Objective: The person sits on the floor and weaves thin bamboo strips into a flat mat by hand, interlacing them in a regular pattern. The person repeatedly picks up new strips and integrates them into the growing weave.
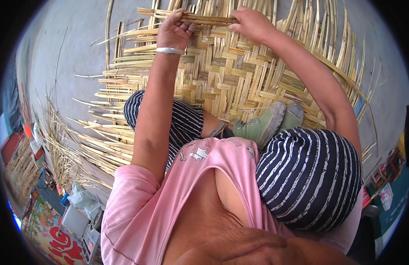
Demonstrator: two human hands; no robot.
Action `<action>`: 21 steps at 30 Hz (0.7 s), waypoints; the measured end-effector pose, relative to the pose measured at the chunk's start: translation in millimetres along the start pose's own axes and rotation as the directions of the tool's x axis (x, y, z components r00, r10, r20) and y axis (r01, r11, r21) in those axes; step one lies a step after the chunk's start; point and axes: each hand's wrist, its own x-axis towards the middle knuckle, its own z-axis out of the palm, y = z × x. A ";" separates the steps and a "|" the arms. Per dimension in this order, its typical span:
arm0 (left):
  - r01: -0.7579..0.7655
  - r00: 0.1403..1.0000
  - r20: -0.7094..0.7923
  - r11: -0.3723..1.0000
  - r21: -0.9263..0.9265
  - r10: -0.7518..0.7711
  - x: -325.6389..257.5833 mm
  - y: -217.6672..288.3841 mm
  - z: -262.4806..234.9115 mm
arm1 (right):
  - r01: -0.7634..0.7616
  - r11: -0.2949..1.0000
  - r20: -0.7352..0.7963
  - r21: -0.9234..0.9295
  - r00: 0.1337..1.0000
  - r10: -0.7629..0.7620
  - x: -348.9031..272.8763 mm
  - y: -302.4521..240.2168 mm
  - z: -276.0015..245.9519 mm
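Observation:
A large woven reed mat (213,70) lies on the floor in front of me, its loose reed ends fanning out on the left and right. Near its far part, a small bundle of reed strips (209,19) stretches crosswise between my hands. My left hand (175,31) grips the bundle's left end, palm partly showing, a silver bracelet on the wrist. At the right end, my right hand (251,24) pinches the strips with its back toward me; its fingertips are partly hidden. My green shoes (262,123) rest on the mat's near part.
Loose reeds (59,150) spread over the grey floor (50,57) at the left. A clear plastic bag (84,201) and boxes stand at the lower left. Shelved items (390,170) line the right edge. My knees in striped trousers (310,176) are bent close to the mat.

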 end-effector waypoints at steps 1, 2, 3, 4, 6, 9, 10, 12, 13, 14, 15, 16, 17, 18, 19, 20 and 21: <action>-0.009 1.000 0.003 1.000 0.015 0.009 2.3 -0.8 0.4 | -0.021 1.000 0.001 0.007 1.000 0.021 1.7 3.5 2.2; -0.022 1.000 0.003 0.999 0.031 0.021 2.7 -1.4 6.2 | -0.038 0.999 0.002 0.014 0.999 0.038 3.5 2.9 2.0; -0.033 0.999 0.004 0.998 0.047 0.033 2.3 -1.2 8.7 | -0.056 0.998 0.003 0.022 0.998 0.056 4.8 3.3 2.2; -0.014 0.998 0.067 0.998 0.056 0.010 10.6 -1.0 -5.2 | -0.044 0.997 -0.027 0.065 0.999 0.045 4.7 6.8 5.8; 0.045 0.993 0.106 0.993 0.110 -0.057 4.9 1.0 12.9 | -0.104 0.992 -0.019 0.067 0.994 0.105 1.6 -1.3 -0.8; 0.084 0.992 0.067 0.965 0.250 -0.104 9.5 0.7 29.7 | -0.145 0.985 -0.092 0.091 0.984 0.153 -0.6 -5.7 1.6; 0.074 0.997 0.008 0.936 0.344 -0.082 12.8 -3.0 34.6 | -0.151 0.983 -0.130 0.103 0.978 0.164 -1.5 -5.9 3.6; 0.048 0.996 0.042 0.875 0.483 -0.077 27.3 -4.7 31.5 | -0.178 0.976 -0.150 0.122 0.969 0.195 -1.6 -7.0 4.5; -0.020 1.000 0.018 0.735 0.678 0.010 36.3 -9.6 27.5 | -0.190 0.973 -0.160 0.132 0.965 0.210 -1.5 -8.3 4.4; -0.065 0.996 0.018 0.547 0.835 0.091 41.8 -14.5 43.5 | -0.217 0.963 -0.161 0.161 0.957 0.242 -1.8 -8.8 4.3; -0.093 0.983 0.035 0.325 0.941 0.180 43.0 -15.5 50.9 | -0.233 0.954 -0.162 0.187 0.951 0.264 -1.7 -13.3 1.7; -0.195 0.951 0.162 0.104 0.975 0.262 57.8 -16.6 37.7 | -0.248 0.945 -0.162 0.213 0.945 0.284 -2.1 -16.8 0.1; -0.131 0.973 0.110 0.090 0.987 0.202 62.1 -15.0 44.4 | -0.228 0.947 -0.204 0.225 0.940 0.274 -3.6 -15.9 0.6; -0.067 0.988 0.056 0.071 0.995 0.143 68.1 -12.4 52.3 | -0.206 0.949 -0.246 0.237 0.933 0.264 -5.0 -15.0 2.0; -0.003 0.996 -0.001 0.049 0.999 0.085 71.9 -10.3 58.9 | -0.184 0.952 -0.288 0.246 0.924 0.253 -6.1 -14.6 2.5; -0.105 0.984 0.112 -0.060 0.993 0.136 76.4 -10.8 57.0 | -0.211 0.938 -0.262 0.276 0.922 0.285 -6.3 -16.2 1.0; -0.070 0.990 0.072 -0.025 0.997 0.125 79.3 -11.1 53.7 | -0.238 0.923 -0.236 0.304 0.919 0.315 -6.0 -18.7 -1.9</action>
